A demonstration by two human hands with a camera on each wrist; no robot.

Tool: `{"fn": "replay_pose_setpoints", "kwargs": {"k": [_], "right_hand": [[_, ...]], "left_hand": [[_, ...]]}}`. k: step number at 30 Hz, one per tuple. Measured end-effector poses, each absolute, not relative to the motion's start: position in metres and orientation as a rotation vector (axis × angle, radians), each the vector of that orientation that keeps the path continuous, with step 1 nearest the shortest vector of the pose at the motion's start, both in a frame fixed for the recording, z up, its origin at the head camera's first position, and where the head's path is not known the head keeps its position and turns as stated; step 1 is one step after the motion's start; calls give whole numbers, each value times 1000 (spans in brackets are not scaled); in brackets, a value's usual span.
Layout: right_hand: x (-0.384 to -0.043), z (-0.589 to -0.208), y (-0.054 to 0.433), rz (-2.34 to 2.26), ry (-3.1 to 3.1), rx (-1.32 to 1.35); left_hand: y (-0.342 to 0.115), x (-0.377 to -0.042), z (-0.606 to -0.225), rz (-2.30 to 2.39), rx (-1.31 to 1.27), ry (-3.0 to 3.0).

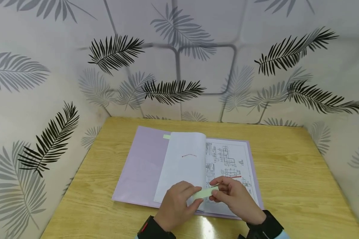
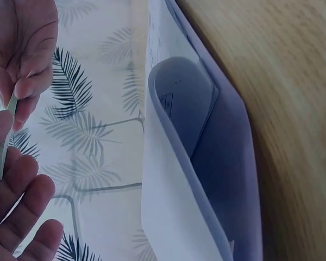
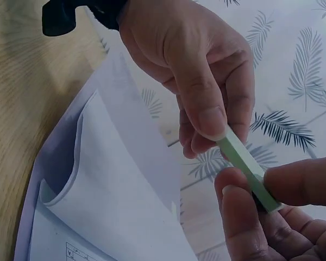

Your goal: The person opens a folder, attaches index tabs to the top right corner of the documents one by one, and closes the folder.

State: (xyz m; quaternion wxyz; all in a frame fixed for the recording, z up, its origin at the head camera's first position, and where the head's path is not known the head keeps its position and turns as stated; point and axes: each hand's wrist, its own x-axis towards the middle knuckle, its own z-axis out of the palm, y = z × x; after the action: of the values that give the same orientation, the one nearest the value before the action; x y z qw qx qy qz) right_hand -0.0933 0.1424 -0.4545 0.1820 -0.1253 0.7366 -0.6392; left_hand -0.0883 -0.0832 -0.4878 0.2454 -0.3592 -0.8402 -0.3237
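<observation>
A pale green pad of sticky notes (image 1: pixel 205 192) is held between both hands above the lower part of an open folder of papers. My left hand (image 1: pixel 178 201) pinches its left end between thumb and fingers. At the other end, my right hand (image 1: pixel 234 198) grips it with the thumb against the fingers. The right wrist view shows the pad (image 3: pixel 244 160) as a thin strip of some thickness, spanning the two hands. Below them, a turned white sheet (image 1: pixel 180 172) with a red mark covers part of the purple folder (image 1: pixel 142 162).
A page of printed technical drawings (image 1: pixel 227 156) with a red mark lies on the folder's right side. One green sticky tab (image 1: pixel 166 136) sticks out at the turned sheet's upper left. The folder rests on a wooden table (image 1: pixel 290 172), backed by a leaf-patterned covering (image 1: pixel 203 73).
</observation>
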Motion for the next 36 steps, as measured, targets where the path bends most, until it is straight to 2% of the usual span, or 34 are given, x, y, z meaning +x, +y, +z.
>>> {"fn": "replay_pose_setpoints", "kwargs": {"k": [8,25,36], "right_hand": [[-96,-450,147,-1818,2141,-286],[-98,-452,135,-1843,2226,-283],[-96,-447,135,-1876,2170,-267]], "left_hand": [[-86,-91,-482,-880,-915,-2403],[-83,-95,-484,-905,-955,-2270],[-85,-92,-487,-1223,-889,-2288]]}}
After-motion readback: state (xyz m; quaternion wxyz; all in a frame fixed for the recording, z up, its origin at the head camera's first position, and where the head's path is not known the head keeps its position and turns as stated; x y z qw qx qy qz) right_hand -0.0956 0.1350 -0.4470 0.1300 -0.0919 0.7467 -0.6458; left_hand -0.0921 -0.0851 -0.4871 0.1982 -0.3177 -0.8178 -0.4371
